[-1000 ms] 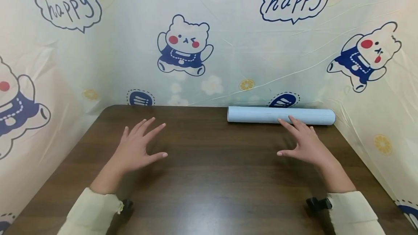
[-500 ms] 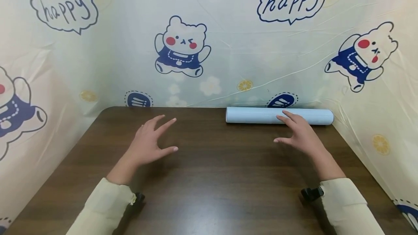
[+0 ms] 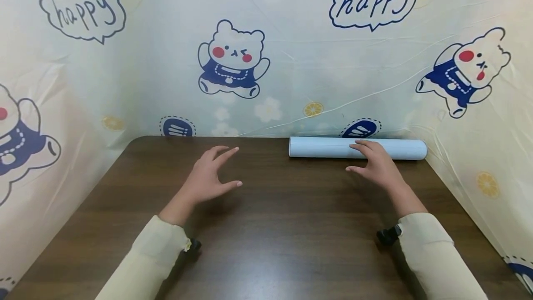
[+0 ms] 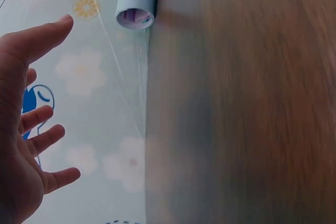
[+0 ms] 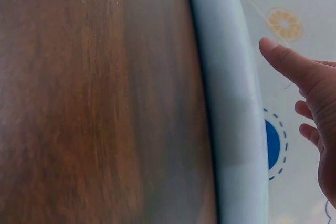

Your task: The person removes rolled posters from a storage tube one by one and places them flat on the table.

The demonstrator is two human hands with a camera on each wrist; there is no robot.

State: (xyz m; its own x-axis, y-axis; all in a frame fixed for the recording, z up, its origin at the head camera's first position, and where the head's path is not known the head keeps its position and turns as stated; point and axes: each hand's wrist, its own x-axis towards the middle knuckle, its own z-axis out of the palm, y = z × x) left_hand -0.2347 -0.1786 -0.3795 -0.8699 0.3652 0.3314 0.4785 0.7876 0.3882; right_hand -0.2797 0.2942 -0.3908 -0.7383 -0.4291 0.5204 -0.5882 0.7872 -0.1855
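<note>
One left hand (image 3: 208,177); one right hand (image 3: 380,165); one blue roll (image 3: 318,147)

I see a roll (image 3: 316,147) behind the fingers of the right hand (image 3: 381,168), along the far edge of the table (image 3: 270,226), right of the left hand's (image 3: 206,178) fingers; a sheet (image 3: 300,68) hangs beyond.
</note>
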